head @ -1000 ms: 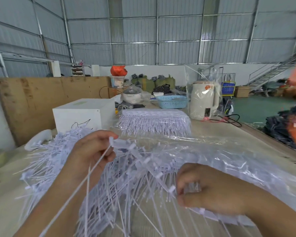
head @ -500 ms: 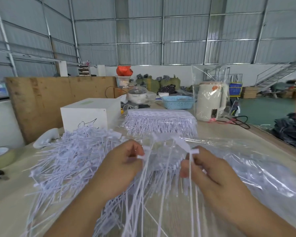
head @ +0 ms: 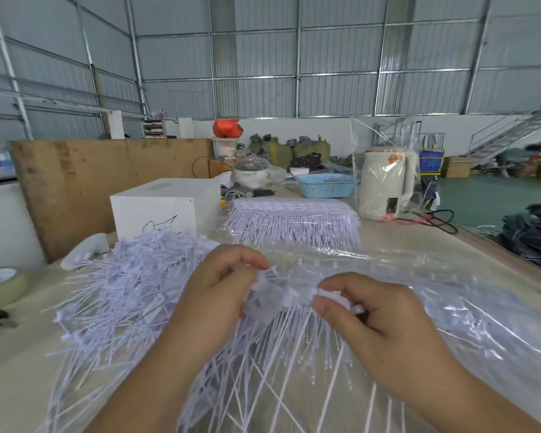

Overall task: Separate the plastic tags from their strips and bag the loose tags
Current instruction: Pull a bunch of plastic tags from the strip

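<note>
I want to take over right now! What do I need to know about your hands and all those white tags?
Left hand: pinches one end of a strip of tags held above the table.
Right hand: pinches the other end, tails hanging down between both hands.
Loose tags: a big pile on the left of the table.
Clear plastic bag: spread flat on the right, under the hands; how much is in it cannot be told.
Uncut strips: a stack waits behind, near the white box.
Done: many tags separated.
Left: split this strip, the stack, then bag the pile.
</note>
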`<action>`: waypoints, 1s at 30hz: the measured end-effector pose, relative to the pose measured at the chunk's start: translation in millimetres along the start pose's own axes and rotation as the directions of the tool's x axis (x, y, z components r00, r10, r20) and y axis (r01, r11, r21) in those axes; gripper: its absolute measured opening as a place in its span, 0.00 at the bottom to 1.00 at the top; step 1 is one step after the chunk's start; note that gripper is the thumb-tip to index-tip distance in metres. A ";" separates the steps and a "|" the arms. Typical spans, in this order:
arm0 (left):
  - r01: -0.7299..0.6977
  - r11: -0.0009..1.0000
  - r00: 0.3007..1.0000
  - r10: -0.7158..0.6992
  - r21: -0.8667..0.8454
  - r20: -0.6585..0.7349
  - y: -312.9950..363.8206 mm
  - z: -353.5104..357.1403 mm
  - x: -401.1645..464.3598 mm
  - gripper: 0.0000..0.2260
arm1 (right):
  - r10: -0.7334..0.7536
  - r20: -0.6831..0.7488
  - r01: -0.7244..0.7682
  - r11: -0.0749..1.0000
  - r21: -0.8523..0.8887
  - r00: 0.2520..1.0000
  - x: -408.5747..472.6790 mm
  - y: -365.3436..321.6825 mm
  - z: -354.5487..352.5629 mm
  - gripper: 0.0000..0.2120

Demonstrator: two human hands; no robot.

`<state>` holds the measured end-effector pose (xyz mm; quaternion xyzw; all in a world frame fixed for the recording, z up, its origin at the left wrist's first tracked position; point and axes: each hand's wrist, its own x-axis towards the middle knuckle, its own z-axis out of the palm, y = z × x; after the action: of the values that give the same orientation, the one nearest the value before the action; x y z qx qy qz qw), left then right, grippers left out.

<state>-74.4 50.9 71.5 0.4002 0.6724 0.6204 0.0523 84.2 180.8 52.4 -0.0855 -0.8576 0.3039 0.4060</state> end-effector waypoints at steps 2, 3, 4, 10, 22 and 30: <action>-0.173 0.981 0.974 0.158 0.088 0.161 7.5 7.8 -11.3 0.07 | -0.011 -0.013 0.011 1.000 0.003 1.000 0.7 -1.5 2.2 0.13; -0.257 0.953 0.946 0.214 0.161 0.242 8.6 12.2 -15.7 0.09 | -0.012 -0.021 0.013 1.000 0.025 1.000 1.1 -3.2 2.7 0.12; -0.334 0.915 0.917 0.261 0.226 0.301 7.3 16.8 -19.2 0.12 | -0.003 -0.018 0.004 0.998 0.066 1.000 1.6 -5.3 2.9 0.10; -0.462 0.832 0.887 0.422 0.307 0.189 5.1 26.2 -19.2 0.14 | 0.080 0.115 -0.124 0.880 0.459 0.990 1.5 -14.1 3.7 0.22; -0.206 0.891 0.942 0.293 0.404 -0.166 -2.2 -6.4 0.5 0.11 | 0.242 0.241 -0.249 0.968 -0.001 0.940 5.5 -16.6 -20.5 0.04; -0.028 0.999 0.999 0.027 -0.039 -0.030 9.2 -7.5 -2.3 0.10 | 0.361 0.147 -0.260 0.850 -0.457 0.921 11.3 -19.7 -43.5 0.12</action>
<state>-72.7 42.8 80.3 0.3993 0.6551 0.6401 0.0419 111.3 189.2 92.5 -0.2756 -0.9185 0.1773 0.2214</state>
